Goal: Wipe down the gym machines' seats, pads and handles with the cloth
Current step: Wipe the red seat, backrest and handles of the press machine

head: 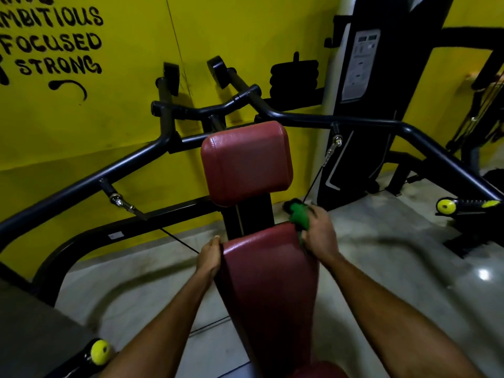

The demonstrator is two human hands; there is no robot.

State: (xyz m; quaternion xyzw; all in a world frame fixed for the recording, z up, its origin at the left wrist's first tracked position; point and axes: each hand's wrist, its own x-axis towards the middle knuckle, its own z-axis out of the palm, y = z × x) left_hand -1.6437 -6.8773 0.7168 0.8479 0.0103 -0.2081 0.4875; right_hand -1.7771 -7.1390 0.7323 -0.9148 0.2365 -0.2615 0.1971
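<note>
A long dark-red padded seat (268,282) runs away from me down the middle of the view, with a red chest pad (246,162) upright beyond it. My left hand (209,256) grips the seat's left edge near its far end. At the far right corner of the seat, my right hand (319,233) holds a bunched green cloth (298,216) against the pad's edge. Yellow-capped black handles show at the right (447,206) and the lower left (99,351).
The machine's black tube frame (81,184) spreads out to both sides, with cables clipped to it. A yellow wall with black lettering stands behind. A black weight-stack tower (381,77) rises at the right. The floor is pale polished tile (395,268).
</note>
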